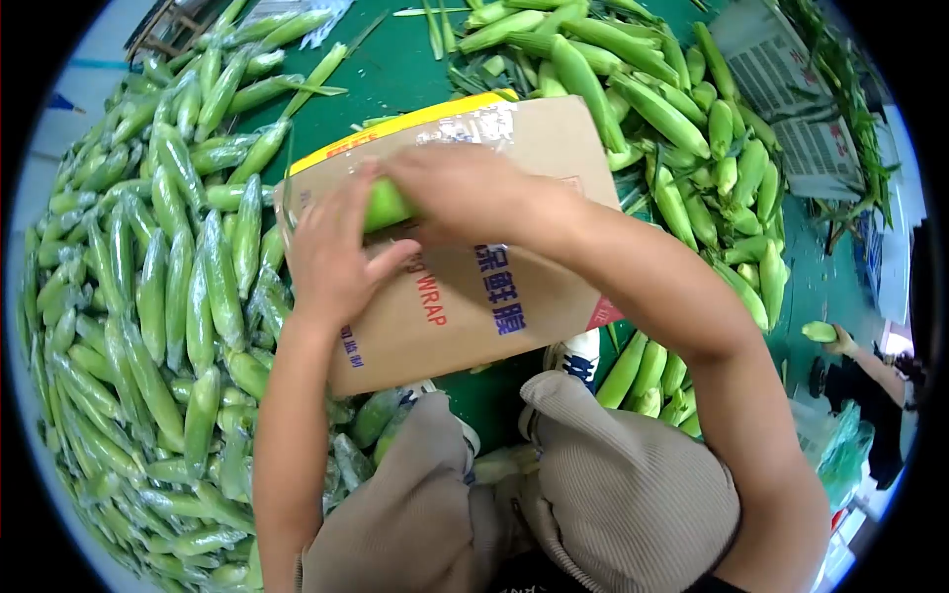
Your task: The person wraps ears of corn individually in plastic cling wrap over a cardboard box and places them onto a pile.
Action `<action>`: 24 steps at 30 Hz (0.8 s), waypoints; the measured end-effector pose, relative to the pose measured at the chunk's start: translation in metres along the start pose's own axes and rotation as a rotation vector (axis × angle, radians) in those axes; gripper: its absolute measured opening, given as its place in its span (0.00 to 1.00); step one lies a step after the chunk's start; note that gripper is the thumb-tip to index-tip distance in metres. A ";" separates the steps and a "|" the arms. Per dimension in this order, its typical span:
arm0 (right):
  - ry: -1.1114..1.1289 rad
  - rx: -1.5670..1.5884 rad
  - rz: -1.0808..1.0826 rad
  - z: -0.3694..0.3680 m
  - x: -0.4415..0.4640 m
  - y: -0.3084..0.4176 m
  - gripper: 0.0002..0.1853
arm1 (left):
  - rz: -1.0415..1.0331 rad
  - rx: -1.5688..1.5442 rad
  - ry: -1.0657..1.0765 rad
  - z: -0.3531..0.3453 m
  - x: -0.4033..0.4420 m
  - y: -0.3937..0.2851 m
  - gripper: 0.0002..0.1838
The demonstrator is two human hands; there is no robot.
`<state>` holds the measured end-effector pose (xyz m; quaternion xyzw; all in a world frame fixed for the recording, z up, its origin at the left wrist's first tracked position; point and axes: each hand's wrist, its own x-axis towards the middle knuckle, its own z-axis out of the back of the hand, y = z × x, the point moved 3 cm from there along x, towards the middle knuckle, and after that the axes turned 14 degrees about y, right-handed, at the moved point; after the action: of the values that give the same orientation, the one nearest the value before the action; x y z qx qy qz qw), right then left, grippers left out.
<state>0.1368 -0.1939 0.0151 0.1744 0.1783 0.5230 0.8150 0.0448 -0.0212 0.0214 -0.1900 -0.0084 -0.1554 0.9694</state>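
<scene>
A green ear of corn in its husk [388, 205] lies over a cardboard box, partly hidden by my hands. My left hand [336, 252] is at its left side, fingers against the corn and thumb stretched out below it. My right hand [465, 190] curls over the corn from the right, its fingertips hidden and a little blurred. Under both hands is the brown cardboard box [554, 148], printed with "WRAP" and Chinese characters, with a yellow strip [425, 117] along its far edge. Clear film shows at the box's left side.
Many film-wrapped ears of corn [168, 267] are heaped on the left. Unwrapped ears [662, 109] are piled at the right and far side, on a green floor [390, 59]. My knees are close below the box. Another person's hand [842, 341] holds an ear at the far right.
</scene>
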 end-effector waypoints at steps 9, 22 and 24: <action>-0.040 -0.063 -0.127 -0.012 -0.131 -0.040 0.21 | 0.080 0.034 0.193 -0.014 0.017 0.001 0.39; -0.190 -0.120 -0.188 -0.012 -0.038 -0.013 0.33 | -0.066 -0.122 -0.269 0.000 -0.025 0.015 0.45; -0.231 -0.022 -0.159 -0.014 -0.036 -0.027 0.37 | 0.197 -0.089 -0.210 -0.004 -0.059 0.022 0.40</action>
<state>0.1374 -0.2357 -0.0055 0.2100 0.0907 0.4350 0.8709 -0.0051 0.0150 0.0053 -0.2481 -0.0843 -0.0391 0.9643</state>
